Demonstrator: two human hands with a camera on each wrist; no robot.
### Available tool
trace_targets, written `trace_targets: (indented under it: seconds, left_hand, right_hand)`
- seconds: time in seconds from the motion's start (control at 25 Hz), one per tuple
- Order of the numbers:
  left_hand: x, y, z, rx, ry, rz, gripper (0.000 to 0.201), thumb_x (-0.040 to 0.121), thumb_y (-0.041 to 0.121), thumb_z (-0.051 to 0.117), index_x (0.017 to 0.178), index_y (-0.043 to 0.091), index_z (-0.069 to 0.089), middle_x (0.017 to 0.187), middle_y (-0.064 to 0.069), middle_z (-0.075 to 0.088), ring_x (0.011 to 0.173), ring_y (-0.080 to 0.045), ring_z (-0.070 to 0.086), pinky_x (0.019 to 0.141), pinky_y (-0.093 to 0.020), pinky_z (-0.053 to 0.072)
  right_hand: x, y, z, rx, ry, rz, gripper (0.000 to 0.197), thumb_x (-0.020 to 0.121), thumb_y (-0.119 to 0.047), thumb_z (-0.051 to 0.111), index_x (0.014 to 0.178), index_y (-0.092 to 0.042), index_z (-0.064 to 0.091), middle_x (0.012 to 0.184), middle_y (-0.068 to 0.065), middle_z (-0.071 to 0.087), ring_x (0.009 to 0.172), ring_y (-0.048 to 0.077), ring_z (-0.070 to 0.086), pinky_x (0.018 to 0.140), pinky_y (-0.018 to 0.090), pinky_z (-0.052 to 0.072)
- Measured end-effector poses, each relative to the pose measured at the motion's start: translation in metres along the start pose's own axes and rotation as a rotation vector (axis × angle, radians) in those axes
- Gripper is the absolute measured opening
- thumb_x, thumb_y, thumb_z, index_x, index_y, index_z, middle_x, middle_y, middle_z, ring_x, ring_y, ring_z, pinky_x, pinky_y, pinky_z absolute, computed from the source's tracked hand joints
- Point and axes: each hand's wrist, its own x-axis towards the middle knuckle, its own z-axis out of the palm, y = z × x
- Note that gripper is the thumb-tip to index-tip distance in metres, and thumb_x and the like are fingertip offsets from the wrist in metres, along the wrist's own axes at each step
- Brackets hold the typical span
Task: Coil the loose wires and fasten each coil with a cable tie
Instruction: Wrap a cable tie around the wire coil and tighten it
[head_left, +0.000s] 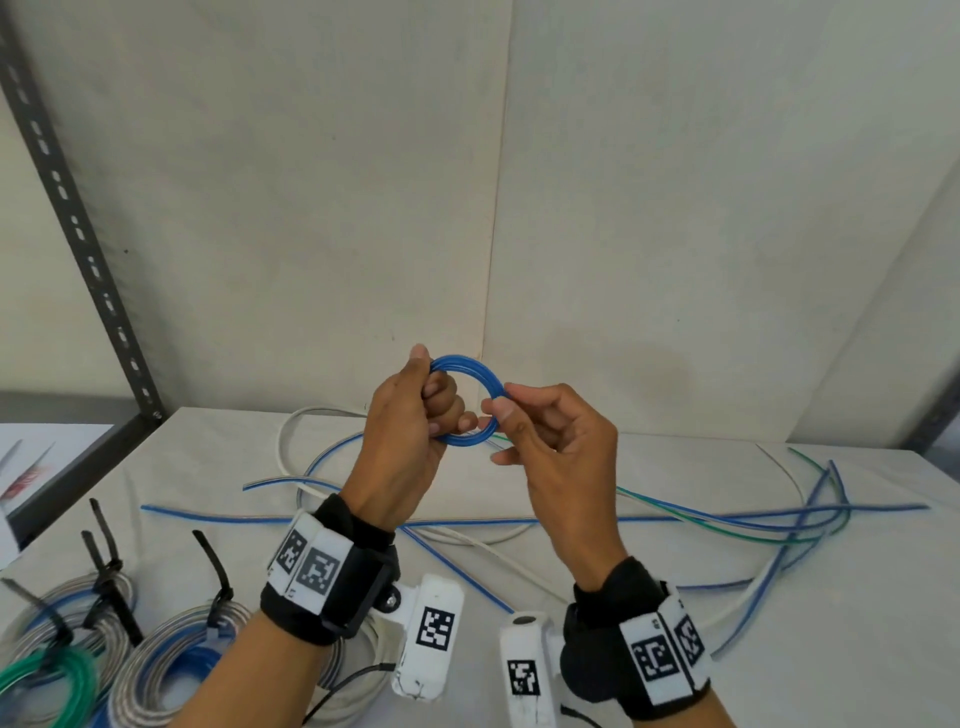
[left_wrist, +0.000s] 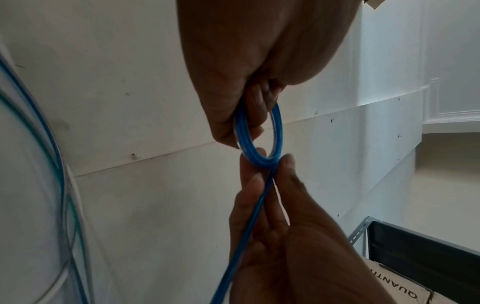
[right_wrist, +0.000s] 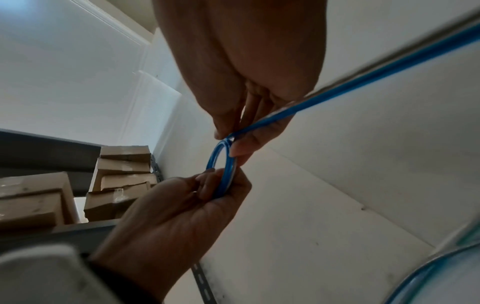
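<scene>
I hold a small blue wire coil (head_left: 470, 362) up above the table, in front of the wall. My left hand (head_left: 435, 401) grips its left side, fingers curled through the ring. My right hand (head_left: 502, 409) pinches the coil's right side between thumb and forefinger. In the left wrist view the coil (left_wrist: 248, 150) sits between both hands, and its loose blue tail (left_wrist: 244, 226) runs down through my right palm. In the right wrist view the tail (right_wrist: 363, 76) leads from the coil (right_wrist: 226, 174) up to the right. No cable tie shows on this coil.
Loose blue, green and white wires (head_left: 727, 519) sprawl over the white-covered table (head_left: 675, 649). Several coils fastened with black cable ties (head_left: 171, 649) lie at the front left. A dark slotted shelf upright (head_left: 78, 234) stands at the left. Cardboard boxes (right_wrist: 122, 164) sit on a shelf beyond.
</scene>
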Motion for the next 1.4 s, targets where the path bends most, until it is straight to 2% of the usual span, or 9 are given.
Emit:
trace_targets:
  seconds: [0.16,0.32,0.44,0.6,0.72,0.88,1.04,1.2,1.4]
  left_hand:
    - [0.002,0.0,-0.003,0.048,-0.071,-0.072,0.047,0.11,0.032,0.029,0.068,0.014,0.039,0.053,0.001,0.025,0.048,-0.014,0.029,0.065,-0.031,0.048]
    - [-0.001,0.003,-0.01,0.416,-0.266,-0.116,0.056,0.109,0.037,0.03,0.072,0.006,0.057,0.054,-0.008,0.045,0.057,-0.024,0.059,0.085,-0.048,0.056]
    - [-0.006,0.003,-0.015,0.626,-0.423,-0.05,0.05,0.108,0.038,0.039,0.075,0.005,0.059,0.056,-0.006,0.044,0.057,-0.026,0.055,0.094,-0.06,0.053]
    - [-0.012,0.001,-0.014,0.742,-0.57,0.015,0.039,0.107,0.032,0.041,0.085,0.004,0.056,0.059,0.005,0.037,0.055,-0.016,0.041,0.087,-0.045,0.059]
    - [-0.008,-0.001,-0.014,0.767,-0.503,0.133,0.036,0.108,0.031,0.042,0.082,0.008,0.052,0.063,0.005,0.038,0.058,-0.013,0.041,0.073,-0.036,0.053]
    - [-0.003,-0.003,-0.019,0.661,-0.38,0.214,0.035,0.108,0.032,0.042,0.079,0.013,0.049,0.068,-0.006,0.031,0.06,-0.016,0.033,0.066,-0.031,0.044]
    - [-0.004,-0.006,-0.013,0.448,-0.288,0.189,0.038,0.107,0.031,0.039,0.088,-0.001,0.044,0.065,-0.006,0.018,0.057,-0.018,0.022,0.06,-0.027,0.04]
    - [-0.004,-0.011,-0.008,0.354,-0.269,0.199,0.035,0.106,0.032,0.039,0.089,0.001,0.045,0.065,-0.006,0.015,0.054,-0.017,0.019,0.057,-0.026,0.038]
    - [-0.005,-0.015,-0.004,0.285,-0.228,0.186,0.034,0.108,0.03,0.035,0.088,0.006,0.047,0.063,-0.004,0.016,0.055,-0.017,0.018,0.059,-0.029,0.038]
  right_hand:
    - [0.004,-0.006,-0.005,-0.009,0.058,-0.063,0.009,0.091,-0.009,0.072,0.1,-0.01,0.074,0.09,0.007,0.076,0.084,0.023,0.074,0.057,0.028,0.058]
    - [0.011,-0.019,-0.027,-0.203,-0.111,-0.103,0.009,0.094,-0.014,0.07,0.1,-0.018,0.076,0.087,0.0,0.076,0.082,0.017,0.072,0.054,0.029,0.055]
    - [0.015,-0.027,-0.043,-0.354,-0.265,-0.083,0.009,0.094,-0.016,0.07,0.098,-0.02,0.078,0.085,-0.006,0.075,0.081,0.014,0.071,0.061,0.036,0.056]
    - [0.018,-0.031,-0.052,-0.413,-0.348,-0.075,0.012,0.094,-0.013,0.071,0.095,-0.023,0.078,0.084,-0.008,0.076,0.08,0.015,0.071,0.069,0.042,0.058]
    - [0.017,-0.027,-0.044,-0.337,-0.246,-0.09,0.009,0.092,-0.017,0.072,0.098,-0.021,0.077,0.087,-0.007,0.077,0.083,0.015,0.074,0.075,0.038,0.06]
    - [0.011,-0.018,-0.026,-0.187,-0.057,-0.071,0.009,0.091,-0.017,0.072,0.1,-0.015,0.074,0.09,-0.001,0.079,0.084,0.016,0.076,0.061,0.024,0.057]
    - [0.005,-0.018,-0.01,0.033,-0.002,0.061,0.013,0.096,-0.013,0.065,0.107,-0.009,0.07,0.096,0.005,0.079,0.086,0.02,0.077,0.058,0.028,0.059]
    - [0.0,-0.017,-0.003,0.21,0.062,0.177,0.015,0.098,-0.015,0.063,0.106,-0.005,0.069,0.096,0.009,0.078,0.075,0.016,0.073,0.054,0.023,0.05]
    - [0.001,-0.018,-0.004,0.092,0.035,0.066,0.013,0.094,-0.012,0.068,0.107,-0.011,0.071,0.093,0.009,0.077,0.075,0.018,0.072,0.054,0.026,0.053]
